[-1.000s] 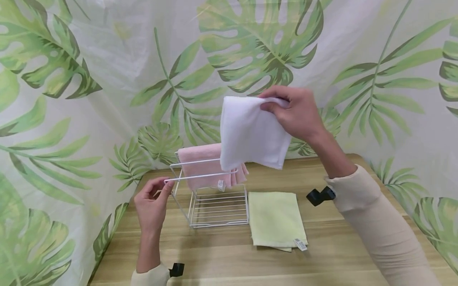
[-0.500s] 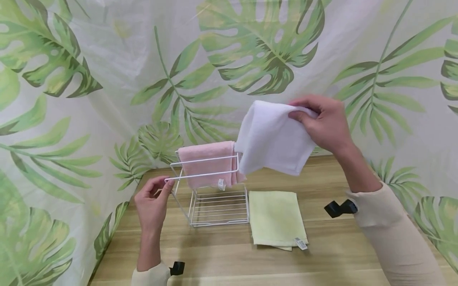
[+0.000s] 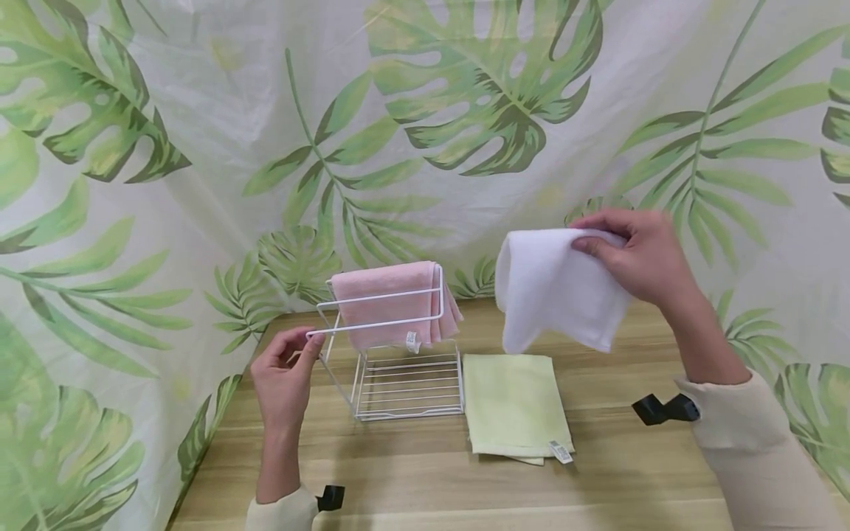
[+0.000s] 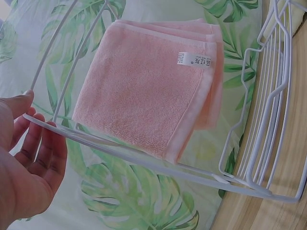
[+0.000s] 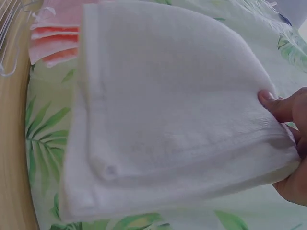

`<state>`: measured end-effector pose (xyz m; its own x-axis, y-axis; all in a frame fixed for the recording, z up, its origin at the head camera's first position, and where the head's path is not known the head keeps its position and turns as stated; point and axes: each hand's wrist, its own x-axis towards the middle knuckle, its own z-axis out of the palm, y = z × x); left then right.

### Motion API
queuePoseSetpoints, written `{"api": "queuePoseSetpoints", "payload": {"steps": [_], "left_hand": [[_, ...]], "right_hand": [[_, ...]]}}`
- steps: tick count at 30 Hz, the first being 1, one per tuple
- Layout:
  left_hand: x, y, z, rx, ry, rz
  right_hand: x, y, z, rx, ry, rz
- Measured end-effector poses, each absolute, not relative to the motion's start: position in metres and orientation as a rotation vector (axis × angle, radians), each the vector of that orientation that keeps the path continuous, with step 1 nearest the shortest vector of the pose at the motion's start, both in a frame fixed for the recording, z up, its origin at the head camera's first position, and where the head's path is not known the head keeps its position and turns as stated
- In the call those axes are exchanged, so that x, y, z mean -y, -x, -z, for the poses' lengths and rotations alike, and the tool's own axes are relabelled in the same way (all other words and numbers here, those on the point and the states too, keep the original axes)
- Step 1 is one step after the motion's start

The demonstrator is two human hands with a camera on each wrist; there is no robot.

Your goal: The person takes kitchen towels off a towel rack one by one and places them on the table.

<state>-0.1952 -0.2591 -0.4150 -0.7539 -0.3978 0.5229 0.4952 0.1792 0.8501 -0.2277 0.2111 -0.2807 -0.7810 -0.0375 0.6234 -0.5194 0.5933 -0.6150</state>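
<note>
A soft, folded white cloth towel (image 3: 558, 287) hangs limply right of the white metal wire rack (image 3: 398, 417), pinched between the right hand's (image 3: 640, 258) thumb and fingers. The left hand (image 3: 285, 369) pinches the rack's near left corner. Over its upper bars drapes a folded pink terry towel (image 4: 144, 86), whose label print is clear only in the left wrist view; the head view alone shows the folded pale yellow cloth (image 3: 514, 402) whole, just right of the rack.
</note>
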Motion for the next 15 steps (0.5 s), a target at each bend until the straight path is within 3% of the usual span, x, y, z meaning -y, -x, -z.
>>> {"api": "queuePoseSetpoints", "payload": {"steps": [15], "left_hand": [[0.260, 0.197, 0.417, 1.752, 0.115, 1.663]], "right_hand": [[-0.241, 0.207, 0.329, 2.505, -0.517, -1.095]]}}
